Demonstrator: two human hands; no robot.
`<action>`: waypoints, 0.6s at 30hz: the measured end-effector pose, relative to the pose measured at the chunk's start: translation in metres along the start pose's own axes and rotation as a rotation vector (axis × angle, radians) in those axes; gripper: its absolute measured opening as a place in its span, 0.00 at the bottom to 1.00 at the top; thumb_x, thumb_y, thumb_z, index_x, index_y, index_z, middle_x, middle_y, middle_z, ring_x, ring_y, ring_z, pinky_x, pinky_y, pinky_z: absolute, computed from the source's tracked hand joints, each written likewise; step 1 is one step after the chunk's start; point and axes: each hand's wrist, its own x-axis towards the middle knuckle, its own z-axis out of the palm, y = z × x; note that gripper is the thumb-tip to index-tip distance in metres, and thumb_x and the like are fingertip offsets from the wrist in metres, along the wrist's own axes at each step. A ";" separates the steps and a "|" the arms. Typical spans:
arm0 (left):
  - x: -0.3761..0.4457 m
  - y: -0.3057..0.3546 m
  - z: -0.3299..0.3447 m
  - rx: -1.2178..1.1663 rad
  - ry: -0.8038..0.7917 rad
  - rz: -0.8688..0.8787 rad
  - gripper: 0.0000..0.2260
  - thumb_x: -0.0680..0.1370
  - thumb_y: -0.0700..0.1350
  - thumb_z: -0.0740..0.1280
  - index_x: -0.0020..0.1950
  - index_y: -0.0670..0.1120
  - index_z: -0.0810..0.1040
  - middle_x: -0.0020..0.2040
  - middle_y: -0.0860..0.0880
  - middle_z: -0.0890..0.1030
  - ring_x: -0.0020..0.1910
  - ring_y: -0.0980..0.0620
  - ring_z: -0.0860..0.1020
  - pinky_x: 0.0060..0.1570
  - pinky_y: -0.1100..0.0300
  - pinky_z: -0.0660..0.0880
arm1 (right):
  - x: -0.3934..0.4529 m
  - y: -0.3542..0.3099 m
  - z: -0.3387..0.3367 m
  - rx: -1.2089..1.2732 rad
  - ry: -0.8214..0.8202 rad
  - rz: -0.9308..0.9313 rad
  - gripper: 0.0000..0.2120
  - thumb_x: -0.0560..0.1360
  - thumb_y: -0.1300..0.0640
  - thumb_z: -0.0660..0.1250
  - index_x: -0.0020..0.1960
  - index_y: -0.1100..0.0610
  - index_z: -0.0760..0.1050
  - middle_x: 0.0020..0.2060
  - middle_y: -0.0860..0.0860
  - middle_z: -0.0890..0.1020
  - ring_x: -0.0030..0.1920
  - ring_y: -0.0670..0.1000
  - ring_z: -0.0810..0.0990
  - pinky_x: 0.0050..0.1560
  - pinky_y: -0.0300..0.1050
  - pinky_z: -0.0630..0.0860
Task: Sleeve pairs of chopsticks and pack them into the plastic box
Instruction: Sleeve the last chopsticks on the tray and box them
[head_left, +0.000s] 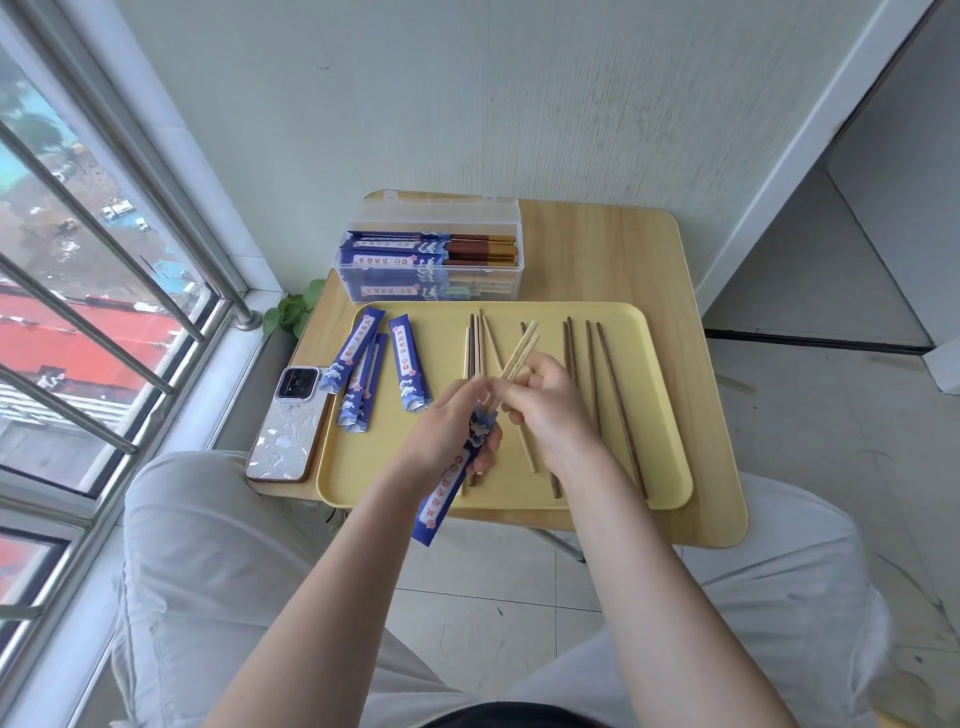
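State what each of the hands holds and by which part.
The left hand grips a blue paper sleeve near its open upper end. The right hand pinches a pair of light chopsticks at about mid-length, their lower ends at the sleeve mouth.

Bright, even daylight from the window (78, 291) at left. Soft, faint shadows on the tray (660, 415) under the chopsticks (618, 400). No harsh glare. Slight motion blur on both hands' fingers (467, 389). Strong wide-angle bending at the edges, window bars curved. Centre sharp.
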 end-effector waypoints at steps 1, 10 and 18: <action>0.002 0.002 -0.001 -0.007 0.033 0.006 0.21 0.85 0.57 0.54 0.59 0.39 0.69 0.31 0.42 0.75 0.23 0.46 0.69 0.25 0.59 0.67 | 0.001 0.000 0.003 -0.007 -0.048 -0.002 0.15 0.74 0.58 0.76 0.57 0.54 0.75 0.41 0.51 0.82 0.36 0.47 0.77 0.38 0.41 0.72; 0.034 0.048 -0.023 0.312 0.090 0.014 0.25 0.83 0.64 0.50 0.49 0.43 0.71 0.28 0.46 0.70 0.20 0.49 0.68 0.26 0.58 0.66 | 0.034 -0.051 0.001 0.098 0.073 -0.101 0.12 0.78 0.51 0.71 0.57 0.55 0.74 0.40 0.54 0.80 0.32 0.50 0.78 0.33 0.44 0.74; 0.071 0.107 -0.044 1.080 0.153 0.077 0.24 0.86 0.59 0.47 0.55 0.46 0.77 0.50 0.43 0.81 0.50 0.44 0.79 0.51 0.50 0.75 | 0.065 -0.087 0.002 0.212 0.058 -0.106 0.07 0.82 0.61 0.64 0.56 0.64 0.77 0.47 0.59 0.80 0.32 0.52 0.82 0.35 0.43 0.81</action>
